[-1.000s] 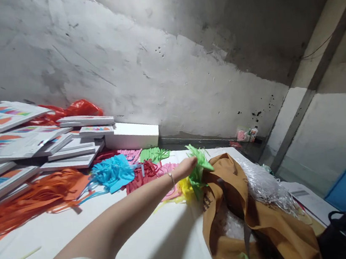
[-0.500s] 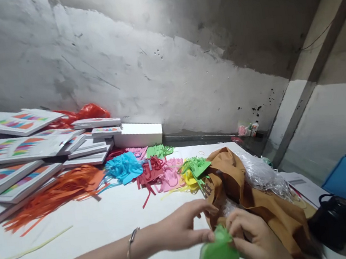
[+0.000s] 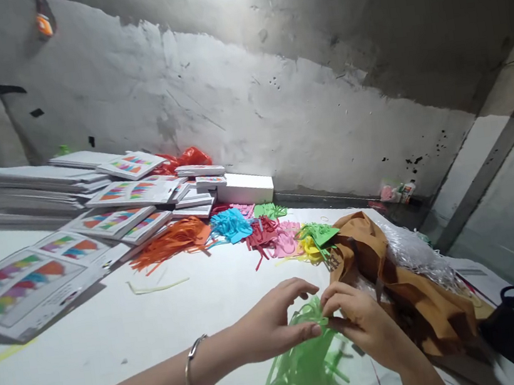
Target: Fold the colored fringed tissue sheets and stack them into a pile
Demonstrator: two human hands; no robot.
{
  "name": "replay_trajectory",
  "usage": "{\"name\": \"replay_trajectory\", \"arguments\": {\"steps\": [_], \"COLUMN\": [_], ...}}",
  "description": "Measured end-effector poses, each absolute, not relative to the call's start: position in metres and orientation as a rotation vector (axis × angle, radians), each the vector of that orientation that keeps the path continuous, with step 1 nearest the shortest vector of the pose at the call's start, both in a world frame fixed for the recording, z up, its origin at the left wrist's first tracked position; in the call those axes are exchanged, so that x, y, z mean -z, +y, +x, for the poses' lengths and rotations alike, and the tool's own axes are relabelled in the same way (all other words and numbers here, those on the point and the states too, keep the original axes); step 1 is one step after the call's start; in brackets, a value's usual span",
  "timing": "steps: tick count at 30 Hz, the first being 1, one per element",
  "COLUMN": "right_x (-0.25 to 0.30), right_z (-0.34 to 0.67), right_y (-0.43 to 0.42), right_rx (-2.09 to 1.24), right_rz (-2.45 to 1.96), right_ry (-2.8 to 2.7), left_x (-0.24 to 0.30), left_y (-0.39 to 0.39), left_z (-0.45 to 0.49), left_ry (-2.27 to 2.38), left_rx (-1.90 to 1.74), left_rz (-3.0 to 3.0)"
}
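Green fringe [image 3: 304,369] has fanned out beneath the hands [image 3: 367,326], seemingly pinched.

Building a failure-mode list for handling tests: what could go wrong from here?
1. Loose strands on the green fringed piece could tangle at the left hand and right hand.
2. The metal bracelet on the left wrist might snag strands.
3. The right hand could bump the brown fabric close by.

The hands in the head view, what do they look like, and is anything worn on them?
The left hand has a slim, silvery bangle at its wrist. The right hand shows nothing at its wrist. Both are ungloved, with no sleeve in view.
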State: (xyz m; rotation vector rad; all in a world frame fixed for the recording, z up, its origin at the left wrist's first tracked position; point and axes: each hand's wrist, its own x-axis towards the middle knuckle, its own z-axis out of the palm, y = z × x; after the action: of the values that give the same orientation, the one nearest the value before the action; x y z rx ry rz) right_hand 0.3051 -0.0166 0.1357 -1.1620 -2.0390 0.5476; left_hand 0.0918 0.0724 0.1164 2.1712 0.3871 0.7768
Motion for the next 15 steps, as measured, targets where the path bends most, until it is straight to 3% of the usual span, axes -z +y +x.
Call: {"name": "replay_trajectory", "arguments": {"steps": [7,15], "right_x": [-0.121,-0.037], "right_z": [0.272,0.232], "right_y": [-0.018,-0.025], "right_rx": [-0.502,-0.273], "right_rz": [-1.086,-1.304], "right_ry": [-2.067,-1.610], "left_x": [-0.102,-0.071], "left_y": [0.061,0.051], "left_z": [0.069,0.038], "left_ry": [0.449,0.644], "left_rx": [-0.844,-1.117], "left_rz": [2.185,2.235]}}
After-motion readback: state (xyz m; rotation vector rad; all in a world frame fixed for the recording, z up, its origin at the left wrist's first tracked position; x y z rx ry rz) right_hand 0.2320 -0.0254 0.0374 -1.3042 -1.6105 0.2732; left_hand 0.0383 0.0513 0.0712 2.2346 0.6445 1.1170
